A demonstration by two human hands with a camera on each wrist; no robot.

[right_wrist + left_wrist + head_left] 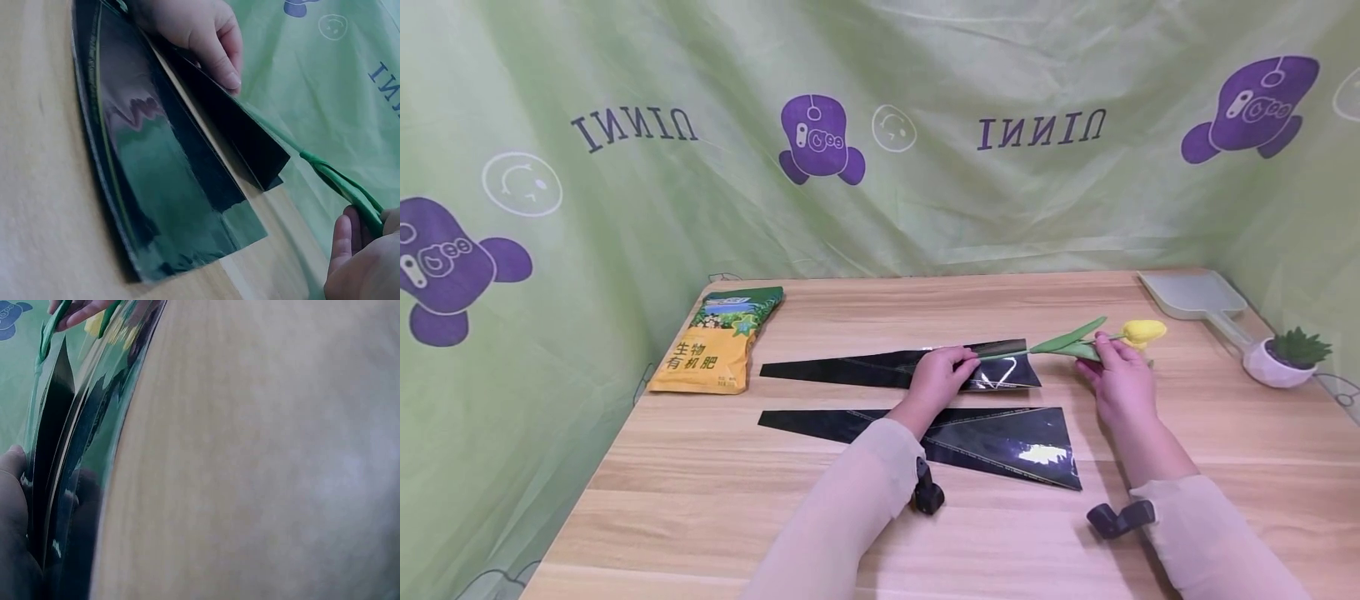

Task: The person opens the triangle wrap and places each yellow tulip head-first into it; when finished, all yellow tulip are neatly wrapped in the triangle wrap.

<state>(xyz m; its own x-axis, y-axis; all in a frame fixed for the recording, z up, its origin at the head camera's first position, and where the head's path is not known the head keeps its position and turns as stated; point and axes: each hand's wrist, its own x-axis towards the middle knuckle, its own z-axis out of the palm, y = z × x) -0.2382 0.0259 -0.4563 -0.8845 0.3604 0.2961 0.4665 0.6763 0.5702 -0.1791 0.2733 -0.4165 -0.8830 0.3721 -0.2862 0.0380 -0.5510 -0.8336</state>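
Note:
A yellow tulip (1144,332) with green leaves lies sideways, bloom to the right, its stem reaching left over a black flower sleeve (865,367). My left hand (936,379) pinches the lower stem at the sleeve's wide part, and its fingers overlap the sleeve. Just below the bloom, my right hand (1123,383) holds the stem and leaves. In the right wrist view the stem slants between both hands, past the sleeve's open end. A second black flower sleeve (1000,437) lies flat on the table nearer to me, under the left forearm in the head view.
On the wooden table (685,492), a yellow and green fertilizer bag (707,346) lies at the back left. A pale shovel (1195,293) lies at the back right, its handle reaching a small potted succulent (1281,367). A green curtain (887,217) hangs behind.

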